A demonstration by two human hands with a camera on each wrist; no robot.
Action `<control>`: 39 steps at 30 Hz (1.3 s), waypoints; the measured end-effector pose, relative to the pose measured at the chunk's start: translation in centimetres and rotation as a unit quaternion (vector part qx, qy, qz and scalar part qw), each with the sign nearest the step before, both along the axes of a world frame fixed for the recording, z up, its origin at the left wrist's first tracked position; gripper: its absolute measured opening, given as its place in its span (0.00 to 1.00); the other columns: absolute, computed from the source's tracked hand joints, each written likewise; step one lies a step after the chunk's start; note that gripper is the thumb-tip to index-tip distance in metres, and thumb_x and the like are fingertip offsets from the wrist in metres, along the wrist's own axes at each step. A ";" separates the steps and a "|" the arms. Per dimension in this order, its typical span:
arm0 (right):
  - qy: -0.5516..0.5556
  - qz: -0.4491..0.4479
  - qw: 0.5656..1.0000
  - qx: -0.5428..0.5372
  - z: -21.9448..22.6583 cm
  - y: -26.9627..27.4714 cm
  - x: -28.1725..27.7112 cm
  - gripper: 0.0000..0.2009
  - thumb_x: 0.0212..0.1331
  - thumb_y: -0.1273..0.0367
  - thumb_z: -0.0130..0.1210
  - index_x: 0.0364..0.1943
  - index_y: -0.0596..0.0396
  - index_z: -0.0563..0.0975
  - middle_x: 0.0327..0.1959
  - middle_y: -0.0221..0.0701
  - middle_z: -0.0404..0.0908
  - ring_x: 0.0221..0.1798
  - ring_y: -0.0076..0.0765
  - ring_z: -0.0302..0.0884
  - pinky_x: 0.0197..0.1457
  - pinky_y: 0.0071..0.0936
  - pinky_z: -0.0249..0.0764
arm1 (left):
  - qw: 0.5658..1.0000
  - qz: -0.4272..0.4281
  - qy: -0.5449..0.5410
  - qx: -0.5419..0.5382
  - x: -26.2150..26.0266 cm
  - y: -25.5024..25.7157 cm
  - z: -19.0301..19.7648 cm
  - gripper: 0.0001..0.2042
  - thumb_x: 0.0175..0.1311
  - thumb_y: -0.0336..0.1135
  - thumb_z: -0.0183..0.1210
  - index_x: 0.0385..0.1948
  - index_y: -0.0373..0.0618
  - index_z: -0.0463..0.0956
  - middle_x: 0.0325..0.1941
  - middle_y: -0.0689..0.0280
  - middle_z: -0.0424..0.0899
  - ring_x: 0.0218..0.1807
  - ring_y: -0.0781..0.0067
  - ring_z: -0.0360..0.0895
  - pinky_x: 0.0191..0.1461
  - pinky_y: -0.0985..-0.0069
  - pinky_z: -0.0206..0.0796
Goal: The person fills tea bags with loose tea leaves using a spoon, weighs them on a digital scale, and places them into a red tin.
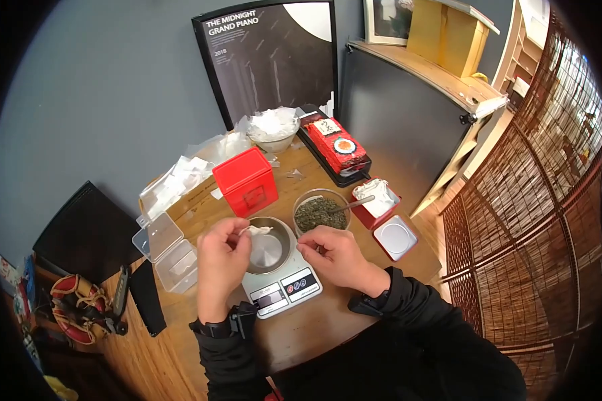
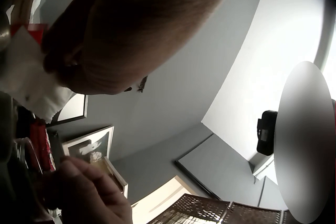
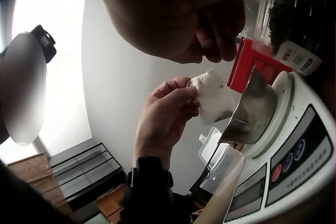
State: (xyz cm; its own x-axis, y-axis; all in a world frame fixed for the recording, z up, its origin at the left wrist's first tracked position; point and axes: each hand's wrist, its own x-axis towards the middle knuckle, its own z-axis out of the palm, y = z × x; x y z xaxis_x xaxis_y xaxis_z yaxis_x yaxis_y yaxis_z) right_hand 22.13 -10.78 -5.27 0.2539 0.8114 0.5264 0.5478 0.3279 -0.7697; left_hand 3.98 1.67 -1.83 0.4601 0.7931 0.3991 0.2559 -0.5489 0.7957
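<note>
My left hand (image 1: 224,254) pinches a small white cloth-like bag (image 3: 215,98) by its gathered top, over the metal bowl (image 1: 269,250). That bowl stands on a white kitchen scale (image 1: 284,294). In the left wrist view the bag (image 2: 34,74) hangs below the fingers, slightly blurred. My right hand (image 1: 331,254) hovers just right of the metal bowl, fingers curled with thumb and forefinger together; I cannot tell whether a thin string is between them. Close behind it, a clear bowl of dried green leaves (image 1: 314,212) has a spoon (image 1: 354,203) in it.
Behind the scale stands a red box (image 1: 247,184). An open red tin (image 1: 378,200) holds white bags, its lid (image 1: 395,238) beside it. More white bags (image 1: 180,184) lie at back left, near a clear plastic container (image 1: 174,257). A red package (image 1: 338,144) sits at the back.
</note>
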 end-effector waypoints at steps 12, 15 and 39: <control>0.042 0.087 0.993 0.067 -2.2 -1.5 4.0 0.11 0.54 0.77 0.63 0.21 0.59 0.72 0.23 0.35 0.75 0.28 0.42 0.73 0.32 0.36 0.66 | 0.999 0.022 0.017 -0.040 -0.2 0.7 -0.9 0.05 0.67 0.26 0.62 0.40 0.36 0.77 0.31 0.74 0.78 0.33 0.88 0.72 0.37 0.87 0.65; 0.046 0.083 0.992 0.081 -2.5 -0.5 4.4 0.14 0.52 0.76 0.62 0.17 0.57 0.67 0.19 0.35 0.67 0.25 0.46 0.68 0.31 0.40 0.64 | 0.998 0.018 0.035 -0.052 -0.5 1.2 -1.4 0.06 0.68 0.28 0.62 0.41 0.36 0.77 0.32 0.75 0.77 0.34 0.88 0.71 0.38 0.87 0.63; -0.154 -0.087 0.932 0.317 -2.7 1.3 3.2 0.12 0.39 0.83 0.64 0.16 0.57 0.70 0.22 0.32 0.74 0.24 0.39 0.75 0.25 0.30 0.70 | 0.998 0.027 0.046 -0.017 -0.8 1.0 -0.7 0.05 0.65 0.24 0.62 0.39 0.35 0.78 0.31 0.72 0.80 0.31 0.87 0.73 0.36 0.86 0.65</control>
State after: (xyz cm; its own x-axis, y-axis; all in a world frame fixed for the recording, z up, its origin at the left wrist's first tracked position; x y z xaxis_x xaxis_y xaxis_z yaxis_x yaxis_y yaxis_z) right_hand 25.37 -9.49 -7.99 0.1093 0.2730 0.9558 0.7982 0.5489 -0.2481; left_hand 3.14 2.64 -2.49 0.4488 0.8301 0.3308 0.3569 -0.5059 0.7853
